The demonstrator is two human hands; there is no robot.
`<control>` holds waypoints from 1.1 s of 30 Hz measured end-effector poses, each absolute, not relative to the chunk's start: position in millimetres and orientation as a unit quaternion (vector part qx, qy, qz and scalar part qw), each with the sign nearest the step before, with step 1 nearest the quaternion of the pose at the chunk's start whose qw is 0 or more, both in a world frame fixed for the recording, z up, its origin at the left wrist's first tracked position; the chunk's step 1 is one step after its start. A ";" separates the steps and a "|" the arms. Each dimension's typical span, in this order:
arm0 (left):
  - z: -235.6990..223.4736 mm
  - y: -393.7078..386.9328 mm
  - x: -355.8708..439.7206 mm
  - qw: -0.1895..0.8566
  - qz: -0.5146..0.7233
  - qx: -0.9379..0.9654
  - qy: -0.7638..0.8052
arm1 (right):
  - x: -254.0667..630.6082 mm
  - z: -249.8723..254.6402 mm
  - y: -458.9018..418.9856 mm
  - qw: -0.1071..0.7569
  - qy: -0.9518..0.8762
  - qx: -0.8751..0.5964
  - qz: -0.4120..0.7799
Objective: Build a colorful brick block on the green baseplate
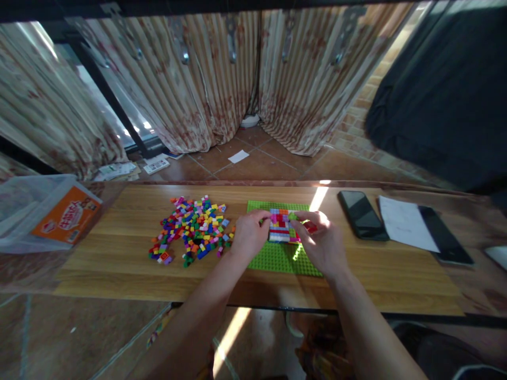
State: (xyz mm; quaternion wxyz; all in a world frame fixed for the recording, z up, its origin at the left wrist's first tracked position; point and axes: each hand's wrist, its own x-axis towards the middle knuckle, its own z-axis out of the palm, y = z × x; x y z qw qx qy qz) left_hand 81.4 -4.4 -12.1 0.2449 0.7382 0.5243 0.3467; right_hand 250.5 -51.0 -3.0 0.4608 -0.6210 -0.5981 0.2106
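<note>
A lime-green studded baseplate (277,260) lies on the wooden table. On its middle stands a block of toy building bricks (279,230) in rows of red, white, orange, pink and pale blue. My left hand (250,233) is at the block's left edge, thumb and forefinger closed together; anything between them is hidden. From the right, my right hand (322,244) pinches a small lime-green brick (292,216) at the block's upper right corner. Some red bricks (311,227) show partly behind the right fingers.
Left of the baseplate spreads a loose pile of many-coloured bricks (198,227) on the wooden table (119,253). A clear plastic tub (24,232) with an orange label stands at far left. To the right lie a dark phone (362,214), white paper (406,221) and another dark device (447,237).
</note>
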 end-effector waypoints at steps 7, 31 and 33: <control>-15.1 -3.8 84.7 0.268 0.350 0.722 0.534 | 249.7 -5.4 -50.6 0.448 -0.596 -0.633 0.208; -34.0 11.6 94.5 0.389 0.440 0.607 0.535 | 253.1 -13.7 -50.3 0.385 -0.642 -0.642 0.166; -34.8 11.7 96.3 0.396 0.445 0.598 0.536 | 252.6 -12.4 -50.4 0.383 -0.642 -0.642 0.168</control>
